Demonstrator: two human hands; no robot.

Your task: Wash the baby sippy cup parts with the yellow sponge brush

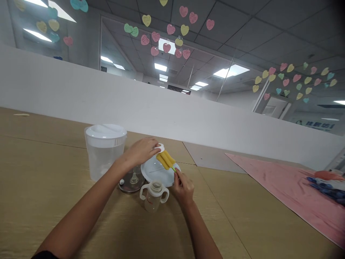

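Observation:
Between the fingers of my left hand [145, 149] is a white bottle ring [161, 146], tilted over a light blue plate [157, 172]. My right hand [184, 185] grips the thin green handle of a yellow sponge bottle brush [165, 159], whose head touches the ring. Below them a clear baby bottle [153, 201] with two white handles stands upright, its neck uncovered. A clear nipple [134, 178] and a small white piece [122, 182] lie on a round metal tray [130, 187], partly behind my left forearm.
A clear plastic bucket [94, 158] with a white lid stands left of the tray. At the right, a pink cloth [280, 176] covers part of the tan table [54, 190], with a blue and orange bundle [329, 185] on it. A white wall [161, 111] runs behind.

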